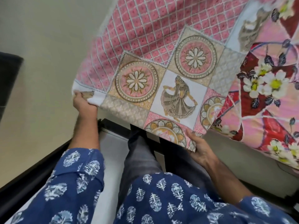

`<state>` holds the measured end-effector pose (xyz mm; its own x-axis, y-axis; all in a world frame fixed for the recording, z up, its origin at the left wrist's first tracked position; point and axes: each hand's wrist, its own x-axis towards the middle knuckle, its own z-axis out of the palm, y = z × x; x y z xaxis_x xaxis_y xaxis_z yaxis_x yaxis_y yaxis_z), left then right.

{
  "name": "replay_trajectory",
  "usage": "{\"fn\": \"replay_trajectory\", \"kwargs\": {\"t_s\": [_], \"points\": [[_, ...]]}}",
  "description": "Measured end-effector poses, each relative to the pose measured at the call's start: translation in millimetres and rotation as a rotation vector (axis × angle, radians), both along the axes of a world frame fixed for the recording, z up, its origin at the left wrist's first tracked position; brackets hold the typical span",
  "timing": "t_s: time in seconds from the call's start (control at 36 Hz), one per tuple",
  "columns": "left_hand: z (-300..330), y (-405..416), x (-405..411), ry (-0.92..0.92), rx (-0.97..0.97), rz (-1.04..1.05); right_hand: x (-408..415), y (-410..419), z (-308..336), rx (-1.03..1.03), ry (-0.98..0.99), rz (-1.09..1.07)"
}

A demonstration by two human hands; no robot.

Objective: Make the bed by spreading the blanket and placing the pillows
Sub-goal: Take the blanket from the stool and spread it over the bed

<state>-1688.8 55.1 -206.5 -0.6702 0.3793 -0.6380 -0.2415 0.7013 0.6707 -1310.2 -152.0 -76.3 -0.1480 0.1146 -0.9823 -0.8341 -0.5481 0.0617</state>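
Patchwork blanket (161,62) edge pinched by left hand (84,104) at 9 o'clock, right hand (200,147) at 5; bulk extends toward 1 o'clock

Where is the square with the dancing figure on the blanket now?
In the head view the dancing figure square sits near the blanket's lower edge, between the left hand and right hand, beside two flower medallions.
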Motion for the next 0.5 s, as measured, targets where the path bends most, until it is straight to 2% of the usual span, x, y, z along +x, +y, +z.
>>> {"fn": "replay_trajectory", "kwargs": {"t_s": [0.03, 0.08, 0.17, 0.28, 0.5], "points": [[0.6, -4.0, 6.2, -0.096, -0.024, 0.113, 2.1, -2.3, 0.7, -0.006, -0.013, -0.012], [-1.8, -12.9, 20.5, -0.188, -0.124, 0.171, 10.8, -9.0, -2.7, -0.015, -0.057, -0.031], [-1.4, -25.4, 39.8, -0.165, -0.194, 0.186, 27.1, -14.9, 1.2, 0.049, -0.120, 0.029], [0.1, -29.3, 47.2, -0.162, -0.166, 0.208, 46.0, -21.7, 11.2, 0.137, -0.196, 0.136], [-5.2, -41.0, 65.5, -0.124, -0.239, 0.168, 57.4, -48.4, 12.2, 0.197, -0.296, 0.292]]}}
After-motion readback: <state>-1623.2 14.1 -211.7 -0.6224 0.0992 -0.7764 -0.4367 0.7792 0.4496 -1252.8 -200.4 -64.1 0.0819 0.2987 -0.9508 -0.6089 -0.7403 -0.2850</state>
